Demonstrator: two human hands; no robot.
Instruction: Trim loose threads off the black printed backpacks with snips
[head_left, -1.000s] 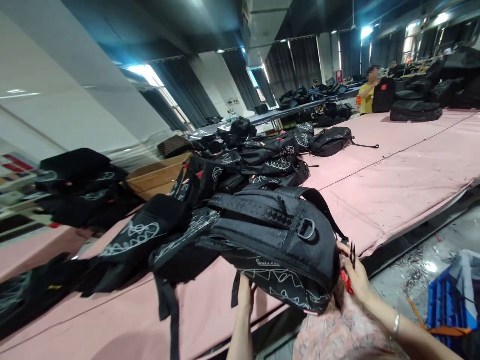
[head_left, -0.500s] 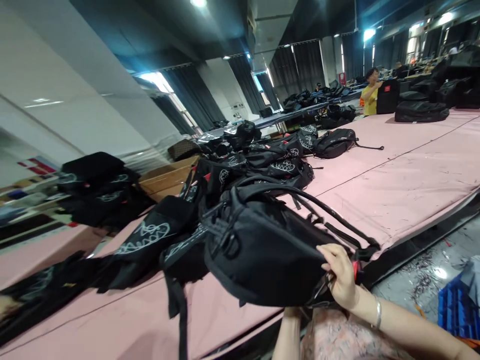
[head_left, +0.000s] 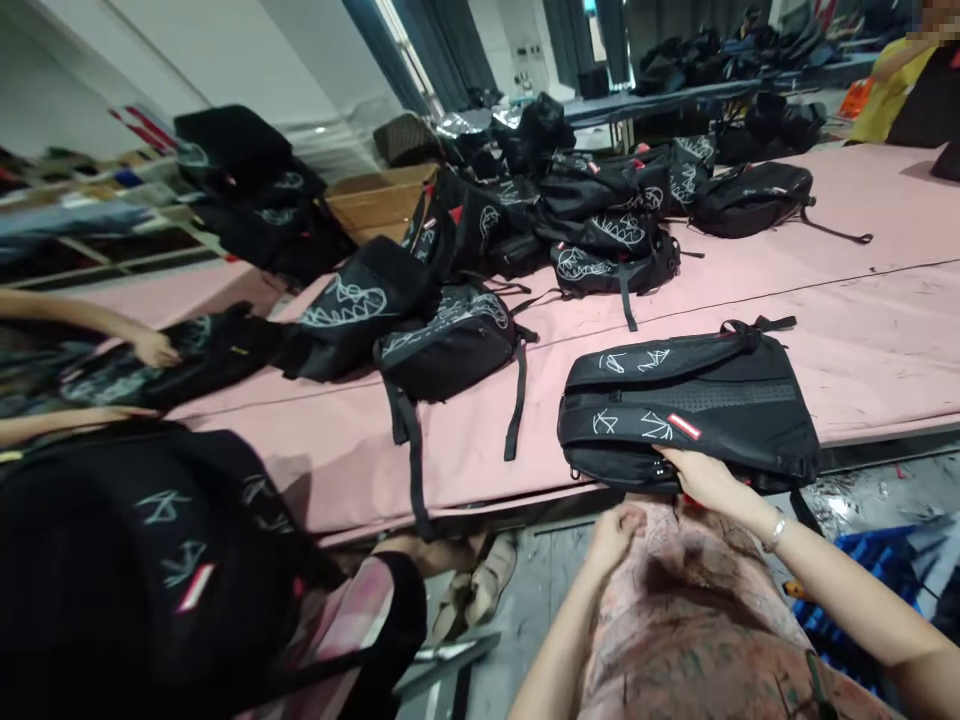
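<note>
A black backpack (head_left: 697,400) lies on the pink-covered table in front of me, its straps facing up. White line drawings and a small red-and-white label mark the straps. My right hand (head_left: 701,478), a bangle on its wrist, grips the backpack's near side by the table edge. Just below that edge, my left hand (head_left: 619,530) is closed in front of my patterned clothing, apart from the backpack. Whatever its curled fingers may hold is hidden. Left of my backpack sits another black backpack (head_left: 450,335) with dangling straps.
The pink table (head_left: 480,430) carries several more black backpacks (head_left: 600,240). At the left, a co-worker's hand (head_left: 154,348) touches black fabric, and a large backpack (head_left: 97,560) stands close by. A blue crate (head_left: 862,590) is at the lower right. Another person in yellow (head_left: 889,90) stands far right.
The backpack has gone from tilted up over the table edge to lying flat with its straps up. My left hand has come out from beneath it. The view has swung down and left.
</note>
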